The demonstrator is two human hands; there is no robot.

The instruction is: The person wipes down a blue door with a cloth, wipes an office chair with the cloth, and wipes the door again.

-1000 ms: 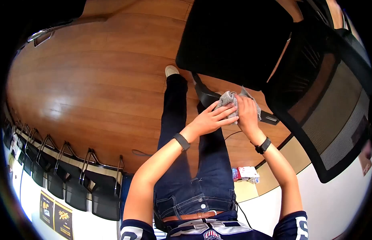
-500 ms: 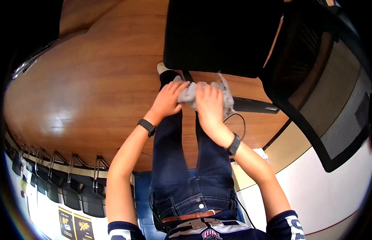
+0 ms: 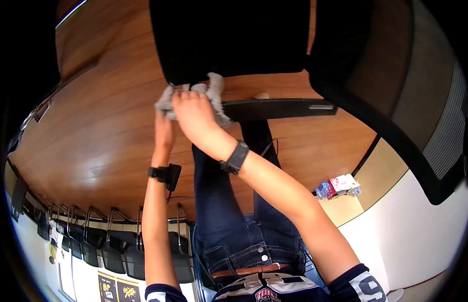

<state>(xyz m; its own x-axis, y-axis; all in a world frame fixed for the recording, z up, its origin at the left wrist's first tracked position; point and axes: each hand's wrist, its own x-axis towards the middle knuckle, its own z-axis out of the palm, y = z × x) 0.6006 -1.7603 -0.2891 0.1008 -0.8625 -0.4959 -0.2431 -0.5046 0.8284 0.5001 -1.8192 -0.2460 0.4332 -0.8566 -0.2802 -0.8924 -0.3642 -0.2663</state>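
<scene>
A grey, fluffy-looking cloth (image 3: pixel 214 90) hangs bunched between my two hands, near the front edge of a black chair seat (image 3: pixel 234 40). On top of the cloth lies my right hand (image 3: pixel 193 110), its fingers curled over the middle of it. My left hand (image 3: pixel 164 126) grips the cloth's left end, and its fingers are mostly covered by the fabric. Part of the cloth sticks up to the right of my right hand. Each wrist wears a black strap (image 3: pixel 236 157).
A black bar (image 3: pixel 279 108) runs low above the wooden floor (image 3: pixel 103 126), across from my legs. At right is the chair's mesh back (image 3: pixel 440 116). Bottles and a box (image 3: pixel 339 186) stand on a light surface. Several dark chairs (image 3: pixel 113 246) line the lower left.
Both hands and the cloth have moved left in view, with my left hand turning beneath the cloth's end. The view has shifted, bringing the bottles and box into sight.
</scene>
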